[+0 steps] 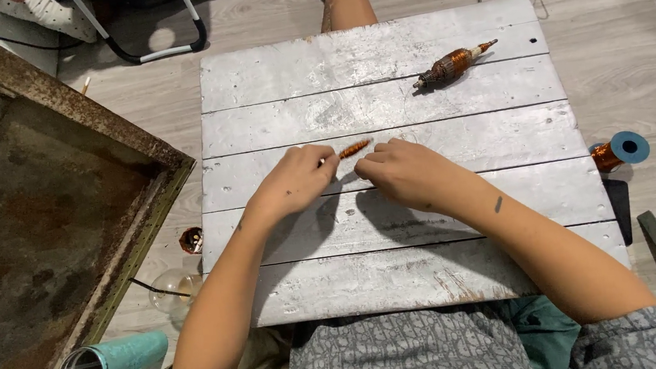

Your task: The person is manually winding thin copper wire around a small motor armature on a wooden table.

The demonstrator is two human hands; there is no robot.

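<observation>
A small coil of copper wire (354, 149) sits just above the middle of the grey plank table (395, 226), caught between the two hands: the left hand (296, 181) pinches one end with fingers closed on it, and the right hand (410, 173) has its curled fingertips at the other end, though I cannot tell whether they grip it. Farther back lies a copper-wound motor rotor (452, 64), and a blue-ended spool of copper wire (618, 151) rests off the right edge.
</observation>
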